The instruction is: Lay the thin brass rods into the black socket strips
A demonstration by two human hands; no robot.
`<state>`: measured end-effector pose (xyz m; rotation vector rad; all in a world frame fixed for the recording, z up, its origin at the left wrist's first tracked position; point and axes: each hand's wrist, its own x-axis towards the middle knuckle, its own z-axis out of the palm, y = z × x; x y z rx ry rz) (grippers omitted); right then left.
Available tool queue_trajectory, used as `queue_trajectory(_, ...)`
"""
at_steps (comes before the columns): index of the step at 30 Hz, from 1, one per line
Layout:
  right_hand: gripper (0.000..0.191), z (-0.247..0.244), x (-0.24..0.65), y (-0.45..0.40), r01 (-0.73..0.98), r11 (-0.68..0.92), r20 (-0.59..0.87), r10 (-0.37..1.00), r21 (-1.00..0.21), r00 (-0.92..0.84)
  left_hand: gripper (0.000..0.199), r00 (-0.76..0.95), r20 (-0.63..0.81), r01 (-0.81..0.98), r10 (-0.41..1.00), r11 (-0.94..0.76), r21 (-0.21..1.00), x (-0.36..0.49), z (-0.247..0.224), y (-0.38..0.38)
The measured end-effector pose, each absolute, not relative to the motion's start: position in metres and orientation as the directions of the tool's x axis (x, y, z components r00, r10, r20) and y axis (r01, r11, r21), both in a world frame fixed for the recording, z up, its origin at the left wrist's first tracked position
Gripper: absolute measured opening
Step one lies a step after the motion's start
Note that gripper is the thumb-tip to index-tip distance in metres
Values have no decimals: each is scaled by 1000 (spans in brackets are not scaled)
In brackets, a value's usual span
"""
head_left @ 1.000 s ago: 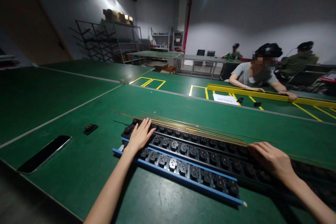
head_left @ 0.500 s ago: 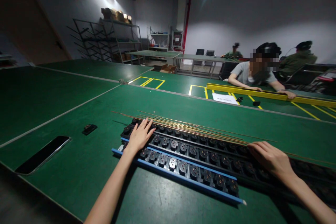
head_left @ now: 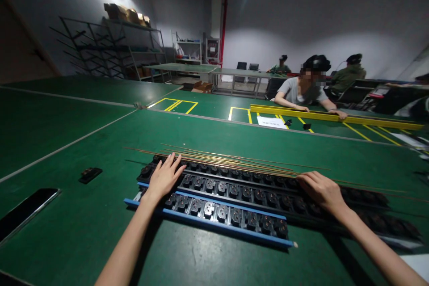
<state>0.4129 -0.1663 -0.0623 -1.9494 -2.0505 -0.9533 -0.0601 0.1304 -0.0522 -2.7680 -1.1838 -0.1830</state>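
Observation:
Several thin brass-coloured rods (head_left: 231, 161) lie lengthwise along the back of long black strips fitted with rows of black socket-like modules (head_left: 246, 193). My left hand (head_left: 164, 178) rests on the left end of the strips, fingers spread, fingertips at the rods. My right hand (head_left: 320, 190) is further right over the strips, its fingers bent together where the rods converge; its fingertips are partly hidden. Nearest me, a shorter strip of modules sits between blue rails (head_left: 214, 224).
To the left on the green table (head_left: 83, 223) lie a loose black module (head_left: 90, 174) and a dark phone-like slab (head_left: 28, 212). Across the table a person (head_left: 303, 87) handles a long yellow bar (head_left: 321, 115) near a white paper sheet (head_left: 271, 122).
The view has shifted to the right, so everything appears further left. Both hands keep nearly the same places on the strips and rods. The co-worker still has hands on the yellow bar.

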Motion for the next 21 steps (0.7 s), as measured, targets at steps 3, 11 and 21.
queue_trajectory(3, 19, -60, 410, -166, 947, -51, 531, 837, 317, -133, 44, 695, 159, 717, 701, -691, -92, -62, -55, 132)
queue_trajectory(11, 18, -57, 406, -165, 939, -79, 531, 839, 334, -118, 49, 726, 113, 686, 679, -703, -187, -62, -60, 137)
queue_trajectory(21, 18, -58, 409, -165, 945, -51, 505, 854, 323, -126, 45, 710, 141, 704, 690, -698, -132, -62, -61, 139)
